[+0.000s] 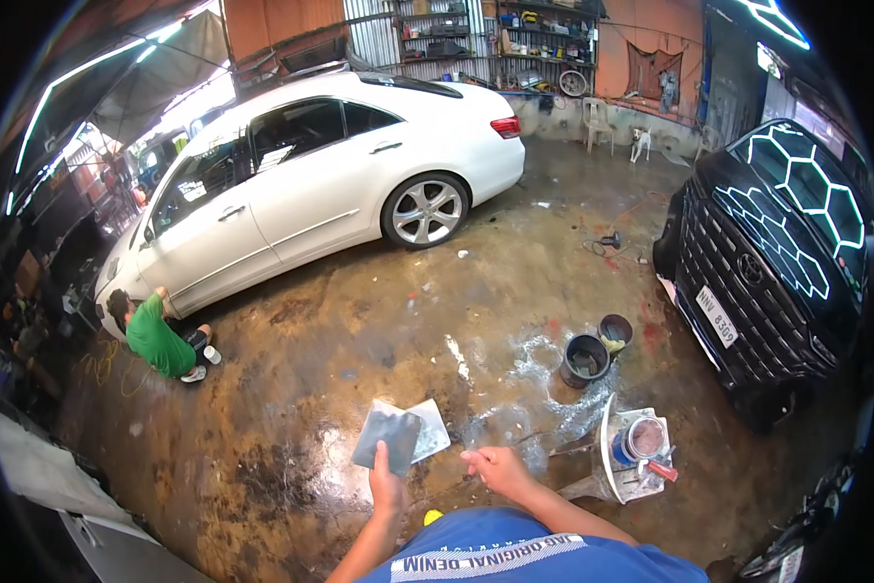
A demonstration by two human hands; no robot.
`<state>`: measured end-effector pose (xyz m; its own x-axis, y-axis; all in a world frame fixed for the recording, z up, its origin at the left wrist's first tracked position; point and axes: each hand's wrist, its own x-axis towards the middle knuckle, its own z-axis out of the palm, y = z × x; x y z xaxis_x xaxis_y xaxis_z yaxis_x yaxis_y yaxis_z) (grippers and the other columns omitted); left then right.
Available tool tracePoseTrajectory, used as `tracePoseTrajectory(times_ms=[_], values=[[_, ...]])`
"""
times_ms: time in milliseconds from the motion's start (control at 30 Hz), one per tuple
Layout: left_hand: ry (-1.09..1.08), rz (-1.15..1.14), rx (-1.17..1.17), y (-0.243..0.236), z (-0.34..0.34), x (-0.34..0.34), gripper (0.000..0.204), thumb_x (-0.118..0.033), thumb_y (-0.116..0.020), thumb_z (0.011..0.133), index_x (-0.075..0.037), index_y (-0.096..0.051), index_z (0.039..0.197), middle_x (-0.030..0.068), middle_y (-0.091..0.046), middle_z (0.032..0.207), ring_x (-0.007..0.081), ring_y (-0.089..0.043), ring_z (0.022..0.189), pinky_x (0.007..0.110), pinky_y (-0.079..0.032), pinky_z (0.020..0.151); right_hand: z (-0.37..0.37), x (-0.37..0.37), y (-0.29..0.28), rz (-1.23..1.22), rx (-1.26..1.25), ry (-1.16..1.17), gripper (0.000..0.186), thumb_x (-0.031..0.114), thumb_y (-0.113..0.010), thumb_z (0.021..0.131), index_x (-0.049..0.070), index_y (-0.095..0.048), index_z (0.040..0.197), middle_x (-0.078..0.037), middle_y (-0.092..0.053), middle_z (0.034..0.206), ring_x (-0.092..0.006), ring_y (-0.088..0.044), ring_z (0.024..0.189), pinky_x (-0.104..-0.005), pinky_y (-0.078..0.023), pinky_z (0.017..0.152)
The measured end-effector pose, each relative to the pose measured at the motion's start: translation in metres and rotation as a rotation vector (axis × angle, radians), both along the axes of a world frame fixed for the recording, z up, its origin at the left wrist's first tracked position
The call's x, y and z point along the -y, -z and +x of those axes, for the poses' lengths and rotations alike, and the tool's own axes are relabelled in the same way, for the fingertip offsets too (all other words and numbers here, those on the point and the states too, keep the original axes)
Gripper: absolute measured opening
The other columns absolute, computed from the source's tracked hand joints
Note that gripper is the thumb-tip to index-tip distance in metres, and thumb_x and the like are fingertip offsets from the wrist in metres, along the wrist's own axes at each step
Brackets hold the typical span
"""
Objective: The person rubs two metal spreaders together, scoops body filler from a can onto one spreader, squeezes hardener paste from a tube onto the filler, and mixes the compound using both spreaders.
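1. The wet, stained concrete floor (359,325) spreads under everything, with pale splashes right of the middle.
2. A white car (306,185) fills the far left, its side facing near and its rear end to the right.
3. A black car (758,282) stands at the right, its grille facing left and near; bright hexagon-shaped light reflections cover its hood and windshield.
4. Shelves (544,47) packed with small items line the far wall.
5. Another person in a green shirt (162,335) crouches at the left, just beside the white car.
6. A white plastic chair (607,428) stands near, to the right of the hands.
7. A white dog (641,144) stands by the far wall, toward the right.
8. Two dark buckets, a larger (585,361) and a smaller (614,332), sit close together on the floor, farther off than the chair.
9. A grey flat sheet (381,437) is held up near the middle, overlapping a white flat sheet (432,428) behind it.
10. A tub (645,436) of pinkish material rests on the chair.
11. The left hand (386,478) grips the grey sheet, thumb laid over its face.
12. The right hand (500,468), apart from the sheets, has curled fingers; I cannot tell whether they hold anything.
13. A red object (663,470) lies just beside the tub.
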<state>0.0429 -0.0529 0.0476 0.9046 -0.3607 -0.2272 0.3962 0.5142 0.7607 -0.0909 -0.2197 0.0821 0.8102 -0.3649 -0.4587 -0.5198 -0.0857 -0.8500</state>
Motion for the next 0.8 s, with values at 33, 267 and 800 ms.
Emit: tracePoseTrajectory(times_ms=[33, 267, 800], values=[[0.028, -0.059, 0.011, -0.002, -0.005, 0.001, 0.043, -0.033, -0.053, 0.101, -0.003, -0.051, 0.131, 0.0074, -0.06, 0.125, 0.0195, -0.059, 0.114, 0.037, -0.046, 0.095, -0.01, 0.005, 0.008, -0.05, 0.161, 0.014, 0.032, 0.028, -0.066, 0.094, 0.0, -0.067, 0.111, -0.009, -0.069, 0.093, -0.0127, -0.065, 0.085, -0.0256, -0.051, 0.075], [0.241, -0.14, 0.002, 0.002, -0.081, 0.056, 0.043, -0.016, -0.056, 0.094, -0.005, -0.05, 0.134, 0.0117, -0.06, 0.129, 0.0284, -0.06, 0.117, 0.047, -0.048, 0.098, -0.081, 0.024, 0.03, 0.709, 0.392, 0.222, 0.071, 0.043, -0.055, 0.099, 0.005, -0.027, 0.152, -0.011, -0.044, 0.148, -0.0227, -0.053, 0.122, -0.04, -0.043, 0.101], [0.371, 0.119, 0.024, -0.029, -0.192, 0.119, 0.049, -0.005, -0.063, 0.082, -0.004, -0.053, 0.13, 0.0046, -0.058, 0.121, 0.0159, -0.056, 0.111, 0.031, -0.044, 0.099, -0.173, 0.066, -0.073, -0.926, 1.171, -0.532, 0.036, 0.009, -0.064, 0.085, 0.006, -0.063, 0.121, -0.013, -0.063, 0.126, -0.0287, -0.061, 0.115, -0.043, -0.046, 0.101]])
